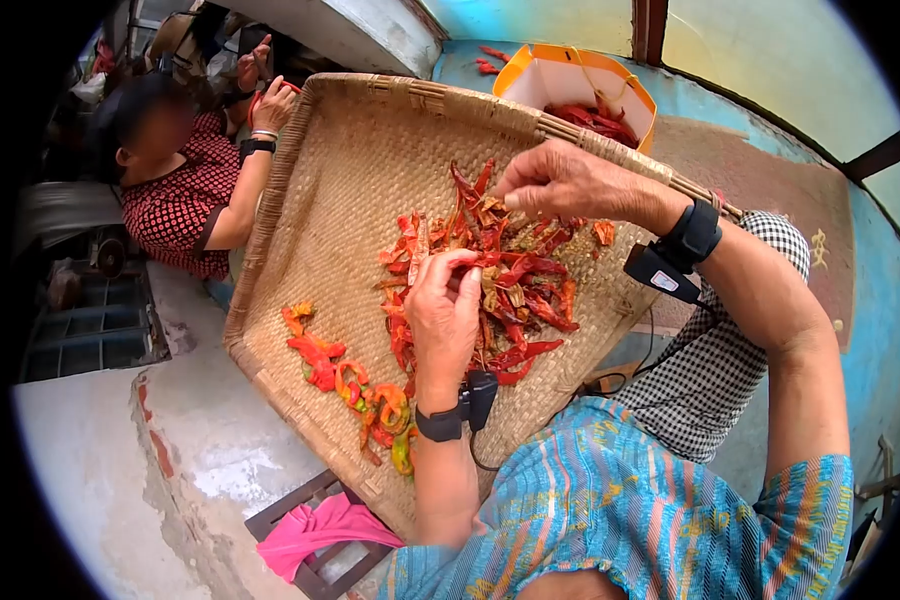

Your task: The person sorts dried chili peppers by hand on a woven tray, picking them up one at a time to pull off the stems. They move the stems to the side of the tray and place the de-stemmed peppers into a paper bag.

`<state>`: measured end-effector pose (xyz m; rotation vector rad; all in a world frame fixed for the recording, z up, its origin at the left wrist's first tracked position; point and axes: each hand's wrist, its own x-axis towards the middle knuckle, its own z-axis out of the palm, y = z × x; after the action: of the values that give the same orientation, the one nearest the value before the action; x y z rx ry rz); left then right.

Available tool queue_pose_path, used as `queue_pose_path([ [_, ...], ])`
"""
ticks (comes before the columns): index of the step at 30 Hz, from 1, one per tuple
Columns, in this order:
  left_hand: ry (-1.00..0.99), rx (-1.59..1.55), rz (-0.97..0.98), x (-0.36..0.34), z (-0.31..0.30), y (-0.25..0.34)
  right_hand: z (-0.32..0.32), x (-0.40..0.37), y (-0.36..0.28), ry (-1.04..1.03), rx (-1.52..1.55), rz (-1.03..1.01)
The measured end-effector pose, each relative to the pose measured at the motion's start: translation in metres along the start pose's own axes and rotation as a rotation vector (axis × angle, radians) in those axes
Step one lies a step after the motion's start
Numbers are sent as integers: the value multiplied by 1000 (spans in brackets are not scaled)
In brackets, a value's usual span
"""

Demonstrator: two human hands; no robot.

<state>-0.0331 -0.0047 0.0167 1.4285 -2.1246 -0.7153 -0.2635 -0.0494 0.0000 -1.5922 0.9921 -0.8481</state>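
Note:
A large woven tray (340, 200) lies across my lap with a heap of dried red peppers (535, 290) in its middle. My left hand (443, 305) is over the left side of the heap, thumb and fingers pinched at a red pepper. Above the heap's upper right, my right hand (560, 185) has its fingers bent together; what they hold, if anything, is too small to tell. A separate row of red, orange and green peppers (355, 390) lies toward the tray's lower left edge.
A co-worker (180, 190) sits at the left, hands near the tray's upper left corner. Beyond the far rim stands an orange-edged bag (530, 78) holding red peppers. A pink cloth (320, 532) hangs over a dark wooden stool (345, 565) at the bottom.

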Motion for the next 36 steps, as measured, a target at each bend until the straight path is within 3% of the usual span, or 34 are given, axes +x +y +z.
queue_pose_path([
  [2, 123, -517, -97, -5, -4, -7, 9, -1, 7, -73, -64, -59],
  [4, 158, -626, -96, -9, -3, -6, 17, -3, -1, -177, -86, -46],
  [6, 154, -1039, -198, -11, -3, -5, 29, -4, 1, -204, 24, -68],
  [10, 128, -1331, -300, -7, 5, -2, 41, -7, 1, -278, 109, -64],
  [14, 133, -1340, -340, -5, 14, -4, 41, -8, 5, -339, 155, -52],
  [21, 109, -1297, -291, -4, 23, -20, 29, -10, -6, -360, -231, -86],
  [23, 181, -1279, -315, -6, 22, -23, 18, -8, -12, -628, -292, 83],
  [24, 239, -1266, -342, -7, 22, -25, 13, -10, -14, -631, -292, 82],
  [26, 253, -1212, -321, -9, 18, -30, 3, -14, -15, -508, -133, 67],
  [28, 154, -947, -302, -10, 12, -31, -13, -15, -21, -260, 66, 143],
  [31, 79, -719, -259, -16, 12, -30, -15, -13, -31, 297, 597, 107],
  [32, 63, -697, -226, -17, 14, -34, -35, -3, -7, 229, 846, 110],
  [34, 101, -643, -186, -18, 19, -34, -45, 1, 12, 272, 1031, 71],
  [36, 171, -551, -145, -21, 21, -23, -30, 2, 5, 451, 647, 220],
])
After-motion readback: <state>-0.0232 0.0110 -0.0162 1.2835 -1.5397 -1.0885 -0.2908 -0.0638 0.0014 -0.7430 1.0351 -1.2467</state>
